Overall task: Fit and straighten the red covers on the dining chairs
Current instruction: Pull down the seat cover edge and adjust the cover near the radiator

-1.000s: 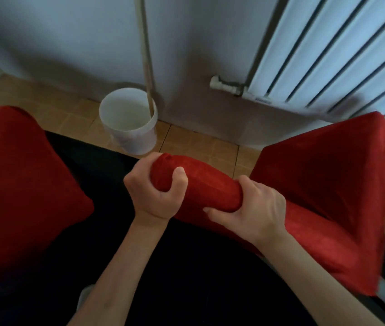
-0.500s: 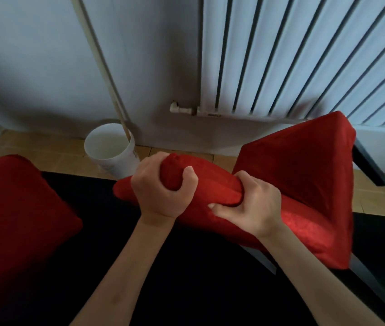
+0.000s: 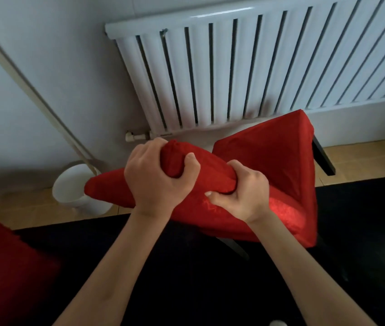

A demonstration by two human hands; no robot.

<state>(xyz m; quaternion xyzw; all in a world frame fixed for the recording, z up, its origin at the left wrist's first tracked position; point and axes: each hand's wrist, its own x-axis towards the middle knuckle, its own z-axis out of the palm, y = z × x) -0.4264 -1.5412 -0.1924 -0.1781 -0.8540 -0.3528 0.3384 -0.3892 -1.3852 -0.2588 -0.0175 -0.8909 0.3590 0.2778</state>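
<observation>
Gripping a bunched roll of red cover (image 3: pixel 212 175) with both hands, forearms reaching in from the bottom edge over a black tabletop (image 3: pixel 186 267).

Left hand (image 3: pixel 156 180): fingers curled over the raised end of the roll, thumb wrapped round the near side, fist tight on the fabric.
Right hand (image 3: pixel 243 194): just beside the left, fingers dug into the cloth further along the roll, thumb pressing in from below.

Cover is on the chair (image 3: pixel 278 175) beyond the tabletop's far edge. Its back is dressed, fabric smooth and taut to the top corner. The seat part is only partly sorted: loose cloth gathered up into the roll the hands hold, with one slack corner sticking out left past the left hand. A dark chair leg (image 3: pixel 323 156) shows at the right, and dark frame shows under the seat near the tabletop edge.

Bottom left, near: another red-covered shape (image 3: pixel 5 269), partly cut off by the frame edge; cannot tell which part of a chair it is.

Further back on the tan tiled floor (image 3: pixel 363 158): white bucket (image 3: pixel 76 191), with a pale pole (image 3: pixel 36 90) leaning out of it up the wall. White radiator (image 3: pixel 245 71) on the wall behind the chair.
</observation>
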